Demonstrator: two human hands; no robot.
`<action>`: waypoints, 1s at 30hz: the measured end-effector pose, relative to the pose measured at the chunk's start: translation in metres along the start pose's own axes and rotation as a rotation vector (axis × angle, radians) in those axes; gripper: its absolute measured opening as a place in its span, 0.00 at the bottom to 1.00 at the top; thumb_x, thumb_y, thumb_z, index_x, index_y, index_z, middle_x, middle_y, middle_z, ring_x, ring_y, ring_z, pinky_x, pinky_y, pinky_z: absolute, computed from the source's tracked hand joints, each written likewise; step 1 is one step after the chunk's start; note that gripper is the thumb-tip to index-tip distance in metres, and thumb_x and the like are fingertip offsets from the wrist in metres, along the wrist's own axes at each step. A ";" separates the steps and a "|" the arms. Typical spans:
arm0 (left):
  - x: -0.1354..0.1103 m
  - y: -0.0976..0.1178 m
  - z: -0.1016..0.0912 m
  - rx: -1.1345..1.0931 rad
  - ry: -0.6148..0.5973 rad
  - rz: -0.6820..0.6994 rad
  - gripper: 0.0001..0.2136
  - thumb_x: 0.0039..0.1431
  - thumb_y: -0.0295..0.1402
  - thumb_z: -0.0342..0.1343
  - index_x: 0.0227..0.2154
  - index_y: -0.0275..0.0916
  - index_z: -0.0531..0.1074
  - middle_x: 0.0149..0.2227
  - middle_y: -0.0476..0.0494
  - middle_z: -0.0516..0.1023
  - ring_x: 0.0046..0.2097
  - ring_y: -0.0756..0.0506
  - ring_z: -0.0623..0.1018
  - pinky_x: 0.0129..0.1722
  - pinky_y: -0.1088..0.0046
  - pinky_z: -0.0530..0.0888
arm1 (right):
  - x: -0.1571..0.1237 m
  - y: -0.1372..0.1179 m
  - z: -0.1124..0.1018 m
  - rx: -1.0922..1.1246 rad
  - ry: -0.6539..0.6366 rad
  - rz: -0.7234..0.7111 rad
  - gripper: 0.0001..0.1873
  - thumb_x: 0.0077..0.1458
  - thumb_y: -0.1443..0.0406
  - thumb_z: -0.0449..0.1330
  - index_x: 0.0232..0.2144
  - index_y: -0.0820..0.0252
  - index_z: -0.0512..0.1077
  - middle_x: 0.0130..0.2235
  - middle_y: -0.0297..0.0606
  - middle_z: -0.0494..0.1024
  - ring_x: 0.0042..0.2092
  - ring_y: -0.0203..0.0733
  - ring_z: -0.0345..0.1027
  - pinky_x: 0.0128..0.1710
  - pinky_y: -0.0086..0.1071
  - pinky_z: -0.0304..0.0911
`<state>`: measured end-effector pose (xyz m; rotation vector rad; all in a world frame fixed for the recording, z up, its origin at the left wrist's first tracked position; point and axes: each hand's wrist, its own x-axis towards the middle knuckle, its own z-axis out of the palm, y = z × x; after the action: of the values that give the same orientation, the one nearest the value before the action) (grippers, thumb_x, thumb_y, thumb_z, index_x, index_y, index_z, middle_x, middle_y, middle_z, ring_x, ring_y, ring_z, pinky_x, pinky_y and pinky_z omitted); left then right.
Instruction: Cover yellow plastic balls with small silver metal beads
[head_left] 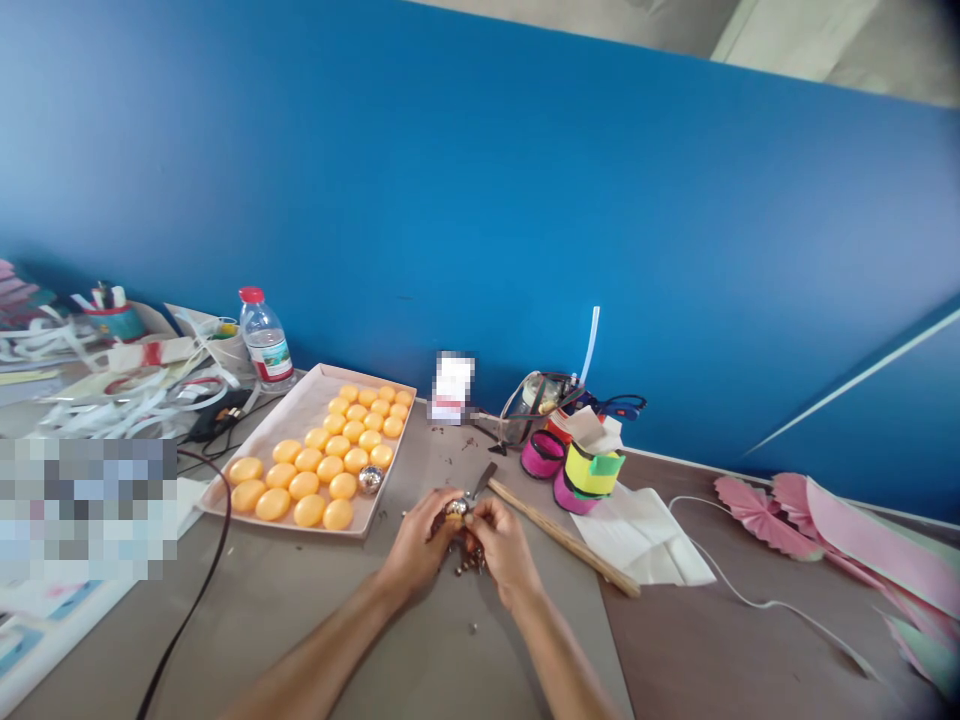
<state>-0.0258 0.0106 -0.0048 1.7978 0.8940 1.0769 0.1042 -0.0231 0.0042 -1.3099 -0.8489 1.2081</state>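
My left hand [421, 545] and my right hand [504, 545] meet low on the table [337, 620], fingers curled together around a small shiny silver ball [456, 509]. A thin metal tool [482, 481] sticks up from my right hand's fingers. Small dark bits [471, 566] lie on the table under my hands. To the left stands a shallow tray [296, 415] holding several orange balls [324, 468] and one silver ball [370, 479].
A wooden stick [562, 538] lies right of my hands, beside white paper [645, 535]. Pink and yellow tape rolls [577, 472] stand behind. A water bottle [264, 340] and paper scraps [112, 400] sit at left, a black cable [196, 590] crosses the table, and pink paper pieces [832, 525] lie at right.
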 end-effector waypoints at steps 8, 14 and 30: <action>0.000 -0.003 0.001 -0.089 0.002 -0.121 0.15 0.55 0.38 0.51 0.45 0.40 0.68 0.41 0.42 0.75 0.40 0.44 0.74 0.41 0.69 0.71 | 0.003 0.003 0.001 0.051 -0.037 -0.006 0.11 0.44 0.58 0.58 0.23 0.57 0.60 0.15 0.25 0.62 0.18 0.31 0.53 0.19 0.25 0.49; 0.006 -0.006 -0.002 -0.162 0.127 -0.149 0.17 0.55 0.40 0.51 0.45 0.39 0.66 0.42 0.43 0.74 0.42 0.46 0.73 0.43 0.69 0.70 | -0.001 -0.008 -0.012 -0.590 -0.044 -0.458 0.07 0.50 0.63 0.54 0.33 0.59 0.69 0.31 0.36 0.72 0.34 0.38 0.64 0.35 0.31 0.58; 0.007 -0.005 0.000 -0.272 0.154 -0.185 0.13 0.53 0.36 0.53 0.41 0.38 0.64 0.38 0.44 0.72 0.40 0.47 0.74 0.41 0.70 0.70 | -0.002 0.000 -0.006 -1.266 -0.072 -0.510 0.07 0.53 0.71 0.52 0.29 0.58 0.70 0.34 0.37 0.72 0.38 0.41 0.62 0.40 0.35 0.46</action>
<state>-0.0238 0.0186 -0.0076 1.3963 0.9360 1.1668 0.1095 -0.0270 0.0034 -1.8065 -2.0155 0.2068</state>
